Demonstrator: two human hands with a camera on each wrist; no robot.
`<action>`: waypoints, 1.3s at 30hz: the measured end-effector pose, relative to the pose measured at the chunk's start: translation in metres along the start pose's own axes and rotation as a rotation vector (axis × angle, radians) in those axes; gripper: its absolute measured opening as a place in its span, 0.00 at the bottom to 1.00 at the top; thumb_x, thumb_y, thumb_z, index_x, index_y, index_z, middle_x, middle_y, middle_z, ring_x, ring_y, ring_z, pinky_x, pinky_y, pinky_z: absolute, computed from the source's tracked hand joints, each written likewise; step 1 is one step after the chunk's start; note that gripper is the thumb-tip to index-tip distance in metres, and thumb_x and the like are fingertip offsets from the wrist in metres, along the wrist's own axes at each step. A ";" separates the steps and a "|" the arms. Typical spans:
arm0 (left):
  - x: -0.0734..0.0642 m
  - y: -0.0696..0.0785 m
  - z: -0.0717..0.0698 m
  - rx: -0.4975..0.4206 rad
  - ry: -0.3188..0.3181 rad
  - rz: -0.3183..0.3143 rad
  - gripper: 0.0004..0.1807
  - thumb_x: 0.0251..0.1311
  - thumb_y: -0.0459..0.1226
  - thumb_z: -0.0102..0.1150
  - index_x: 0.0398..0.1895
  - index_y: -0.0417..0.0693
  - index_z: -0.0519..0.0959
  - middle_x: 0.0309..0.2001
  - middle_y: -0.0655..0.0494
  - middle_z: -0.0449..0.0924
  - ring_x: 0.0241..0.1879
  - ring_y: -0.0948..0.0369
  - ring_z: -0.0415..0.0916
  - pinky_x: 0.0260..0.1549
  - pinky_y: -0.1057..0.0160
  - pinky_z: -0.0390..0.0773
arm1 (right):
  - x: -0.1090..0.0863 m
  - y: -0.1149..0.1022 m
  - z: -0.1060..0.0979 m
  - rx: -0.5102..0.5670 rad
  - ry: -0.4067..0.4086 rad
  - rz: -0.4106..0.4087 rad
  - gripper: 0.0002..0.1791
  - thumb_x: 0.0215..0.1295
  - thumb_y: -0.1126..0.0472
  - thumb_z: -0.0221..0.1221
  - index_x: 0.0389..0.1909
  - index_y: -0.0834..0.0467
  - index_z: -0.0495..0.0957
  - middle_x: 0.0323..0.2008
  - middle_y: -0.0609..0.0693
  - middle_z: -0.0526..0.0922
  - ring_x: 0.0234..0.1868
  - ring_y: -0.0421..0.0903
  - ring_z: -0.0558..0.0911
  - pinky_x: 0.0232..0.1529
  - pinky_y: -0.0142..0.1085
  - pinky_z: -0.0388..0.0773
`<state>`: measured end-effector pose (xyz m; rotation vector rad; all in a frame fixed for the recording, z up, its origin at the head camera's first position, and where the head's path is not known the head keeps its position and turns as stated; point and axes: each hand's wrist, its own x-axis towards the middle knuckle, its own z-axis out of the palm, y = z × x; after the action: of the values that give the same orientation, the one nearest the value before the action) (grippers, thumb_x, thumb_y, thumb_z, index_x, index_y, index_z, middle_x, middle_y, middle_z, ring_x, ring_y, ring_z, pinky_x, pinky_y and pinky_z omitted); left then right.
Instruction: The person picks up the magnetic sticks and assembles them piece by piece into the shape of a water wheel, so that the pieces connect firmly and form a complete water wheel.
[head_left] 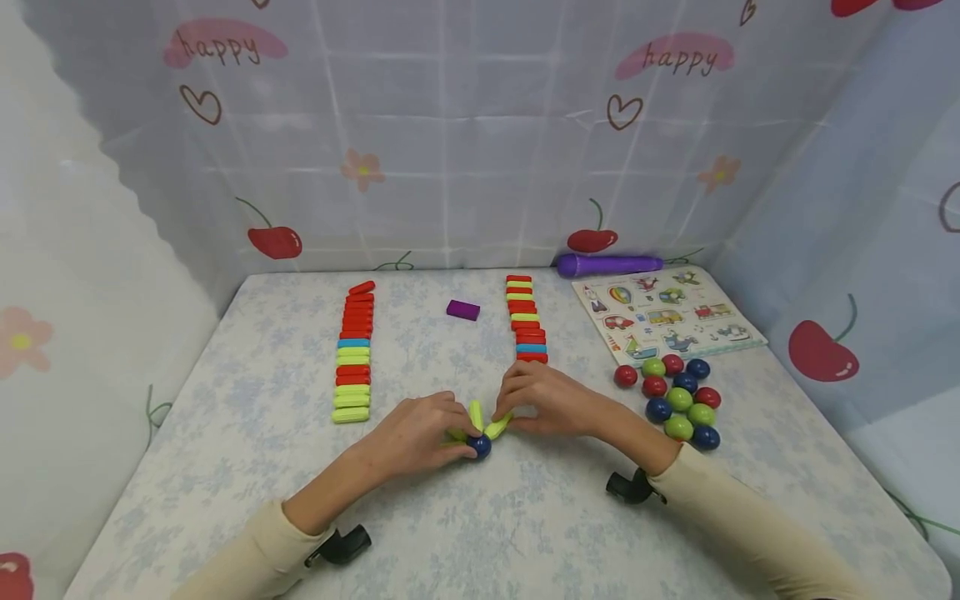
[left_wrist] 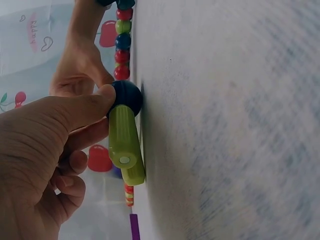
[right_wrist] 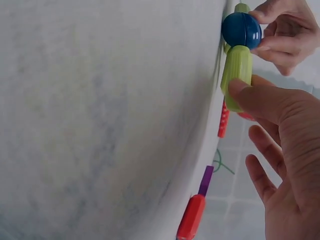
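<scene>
Partly covered by the left hand [head_left: 420, 427], the blue ball [head_left: 482, 447] sits on the patterned tabletop [head_left: 480, 533], pinched between that hand's thumb and fingers. Beside the ball, the left rod [head_left: 456, 435], yellow-green, is mostly hidden by those fingers; the middle rod [head_left: 476, 413] points away on the ball's far side, its contact with the ball hard to make out. To the ball's right slants the right rod [head_left: 498, 426], one end against it, the other gripped between thumb and finger of the right hand [head_left: 547, 400].

Both forearms angle in from either side of the ball, their sleeves [head_left: 258, 542] cut off at the lower edge of the head view. In the wrist views, each hand's unused fingers curl loosely away from the pinch.

Well beyond the ball lie the left row [head_left: 354, 354] and the right row [head_left: 527, 317] of coloured rods; whether the right hand covers more rods cannot be told. Overlapping loose balls [head_left: 679, 400] lie well to the blue ball's right.
</scene>
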<state>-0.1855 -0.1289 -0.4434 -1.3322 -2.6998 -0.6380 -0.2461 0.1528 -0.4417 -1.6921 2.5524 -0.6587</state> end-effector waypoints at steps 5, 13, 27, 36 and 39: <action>0.000 0.001 -0.001 0.018 0.002 -0.020 0.14 0.60 0.49 0.81 0.46 0.56 0.94 0.38 0.65 0.88 0.37 0.68 0.73 0.31 0.74 0.75 | -0.003 0.019 -0.004 0.017 0.066 0.081 0.13 0.64 0.59 0.77 0.49 0.48 0.92 0.49 0.38 0.88 0.56 0.42 0.79 0.60 0.44 0.80; -0.001 0.002 -0.002 -0.002 -0.032 -0.030 0.13 0.63 0.47 0.79 0.48 0.55 0.94 0.39 0.64 0.88 0.37 0.69 0.72 0.29 0.74 0.73 | -0.016 0.049 -0.016 -0.061 0.206 0.360 0.13 0.63 0.63 0.78 0.48 0.53 0.93 0.46 0.46 0.91 0.55 0.50 0.79 0.55 0.48 0.81; -0.001 0.000 -0.006 -0.006 -0.079 -0.025 0.11 0.67 0.46 0.75 0.51 0.58 0.93 0.43 0.65 0.88 0.41 0.67 0.76 0.35 0.72 0.77 | -0.019 0.060 -0.019 -0.206 0.152 0.458 0.12 0.64 0.63 0.77 0.48 0.53 0.93 0.48 0.52 0.90 0.55 0.53 0.80 0.59 0.51 0.81; 0.000 0.000 -0.006 -0.009 -0.076 -0.038 0.11 0.67 0.46 0.76 0.49 0.58 0.93 0.42 0.65 0.87 0.43 0.65 0.77 0.37 0.70 0.78 | -0.021 0.059 -0.017 -0.182 0.139 0.470 0.13 0.65 0.61 0.77 0.49 0.52 0.93 0.46 0.48 0.90 0.56 0.52 0.79 0.57 0.50 0.83; -0.001 0.001 -0.005 -0.011 -0.074 -0.050 0.11 0.66 0.47 0.76 0.49 0.58 0.93 0.42 0.66 0.87 0.43 0.65 0.78 0.37 0.69 0.79 | -0.022 0.055 -0.017 -0.182 0.126 0.474 0.12 0.66 0.62 0.76 0.49 0.49 0.93 0.44 0.45 0.90 0.55 0.50 0.79 0.55 0.48 0.83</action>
<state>-0.1854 -0.1312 -0.4384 -1.3203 -2.7996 -0.6204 -0.2891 0.1955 -0.4495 -1.0296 3.0188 -0.5256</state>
